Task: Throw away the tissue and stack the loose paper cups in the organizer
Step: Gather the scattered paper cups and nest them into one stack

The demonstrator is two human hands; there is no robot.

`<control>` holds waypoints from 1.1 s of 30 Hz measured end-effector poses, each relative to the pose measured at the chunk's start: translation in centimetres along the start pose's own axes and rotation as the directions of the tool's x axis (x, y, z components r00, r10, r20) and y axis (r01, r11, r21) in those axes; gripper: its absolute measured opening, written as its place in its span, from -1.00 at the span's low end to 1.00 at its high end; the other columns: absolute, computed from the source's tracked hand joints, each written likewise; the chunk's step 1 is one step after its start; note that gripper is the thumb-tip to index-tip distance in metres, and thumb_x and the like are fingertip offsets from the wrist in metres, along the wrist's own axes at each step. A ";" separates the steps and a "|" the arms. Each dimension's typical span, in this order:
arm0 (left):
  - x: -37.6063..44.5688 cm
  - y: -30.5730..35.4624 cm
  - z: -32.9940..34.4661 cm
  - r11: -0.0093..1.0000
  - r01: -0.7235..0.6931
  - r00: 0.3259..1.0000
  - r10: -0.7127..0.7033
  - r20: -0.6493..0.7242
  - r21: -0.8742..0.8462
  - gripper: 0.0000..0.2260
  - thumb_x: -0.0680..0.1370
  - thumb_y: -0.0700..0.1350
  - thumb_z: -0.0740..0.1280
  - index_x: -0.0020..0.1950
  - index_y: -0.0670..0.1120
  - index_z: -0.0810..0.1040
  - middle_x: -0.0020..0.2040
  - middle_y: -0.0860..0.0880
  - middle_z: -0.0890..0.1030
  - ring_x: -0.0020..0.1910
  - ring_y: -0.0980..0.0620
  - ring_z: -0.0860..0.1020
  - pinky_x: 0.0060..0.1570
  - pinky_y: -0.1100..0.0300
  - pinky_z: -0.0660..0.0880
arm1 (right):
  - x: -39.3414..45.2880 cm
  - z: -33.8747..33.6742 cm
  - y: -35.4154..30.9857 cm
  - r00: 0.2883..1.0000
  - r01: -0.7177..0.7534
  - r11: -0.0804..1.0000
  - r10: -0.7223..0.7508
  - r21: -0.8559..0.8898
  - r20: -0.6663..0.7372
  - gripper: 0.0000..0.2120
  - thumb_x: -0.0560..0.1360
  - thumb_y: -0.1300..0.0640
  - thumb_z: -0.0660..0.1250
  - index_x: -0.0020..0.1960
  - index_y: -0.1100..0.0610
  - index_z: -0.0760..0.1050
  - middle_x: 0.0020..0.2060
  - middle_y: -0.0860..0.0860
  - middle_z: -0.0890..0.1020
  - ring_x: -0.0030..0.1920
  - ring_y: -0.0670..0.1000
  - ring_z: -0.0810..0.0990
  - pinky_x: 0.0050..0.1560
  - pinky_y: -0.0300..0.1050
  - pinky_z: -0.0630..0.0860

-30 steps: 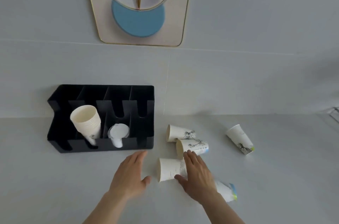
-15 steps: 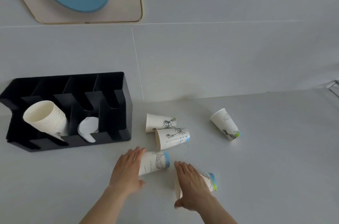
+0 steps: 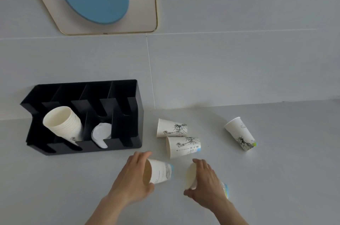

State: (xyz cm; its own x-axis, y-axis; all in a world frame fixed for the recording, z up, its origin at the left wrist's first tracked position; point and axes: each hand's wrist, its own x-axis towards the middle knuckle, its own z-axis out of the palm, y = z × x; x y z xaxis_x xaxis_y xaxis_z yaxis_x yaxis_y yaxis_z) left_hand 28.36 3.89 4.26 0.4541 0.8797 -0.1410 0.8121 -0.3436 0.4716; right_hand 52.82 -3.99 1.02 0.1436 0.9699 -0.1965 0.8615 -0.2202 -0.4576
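My left hand grips a printed paper cup lying on its side, its mouth toward my palm. My right hand covers and grips a second cup, of which only the open mouth and blue base edge show. Two more cups lie on their sides just beyond: one and one. A further cup lies to the right. The black organizer at left holds a stack of cups and a white crumpled tissue in the adjacent slot.
Everything rests on a pale grey counter against a grey tiled wall. A framed picture with a blue disc hangs above the organizer. The organizer's back slots and right front slot hold nothing visible.
Both hands have closed around their cups; the left cup's mouth now shows at my palm, and the right cup is tipped up with its mouth showing. The view shifted right.
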 end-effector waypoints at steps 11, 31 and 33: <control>-1.6 1.4 2.4 0.989 -0.094 0.995 0.095 0.004 -0.115 -0.10 0.34 0.19 0.42 0.58 0.14 0.03 0.49 0.22 0.15 0.43 0.17 0.24 0.41 0.25 0.29 | 0.1 -8.5 -4.9 0.951 0.176 0.855 -0.020 0.488 -0.308 0.06 0.18 -0.12 0.72 0.53 -0.01 0.25 0.31 -0.15 0.50 0.31 -0.11 0.47 0.29 -0.24 0.43; -2.8 1.4 3.6 0.893 0.061 0.991 -0.107 -0.079 -0.446 -0.13 0.21 0.19 0.58 0.38 0.31 0.16 0.24 0.37 0.46 0.19 0.20 0.54 -0.03 0.43 0.47 | -1.4 -3.9 -8.4 0.972 0.229 0.796 -0.161 0.560 -0.170 -0.06 0.34 0.00 0.64 0.55 -0.21 0.18 0.34 -0.45 0.36 0.35 -0.41 0.33 0.21 -0.60 0.26; -2.9 1.2 3.8 0.886 0.058 0.989 -0.114 -0.096 -0.460 -0.13 0.20 0.19 0.56 0.39 0.31 0.17 0.23 0.37 0.47 0.19 0.22 0.54 -0.02 0.41 0.49 | -1.7 -3.0 -8.5 0.971 0.238 0.821 -0.192 0.519 -0.140 -0.05 0.32 -0.09 0.62 0.56 -0.16 0.17 0.37 -0.37 0.37 0.36 -0.40 0.32 0.25 -0.56 0.25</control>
State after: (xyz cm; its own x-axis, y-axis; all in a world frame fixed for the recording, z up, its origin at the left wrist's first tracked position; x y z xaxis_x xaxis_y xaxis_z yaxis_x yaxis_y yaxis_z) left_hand 29.42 -0.34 1.93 0.3211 0.9407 -0.1094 0.5775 -0.1029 0.8099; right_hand 46.71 -3.41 7.89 0.0421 0.9989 0.0189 0.4887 -0.0041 -0.8724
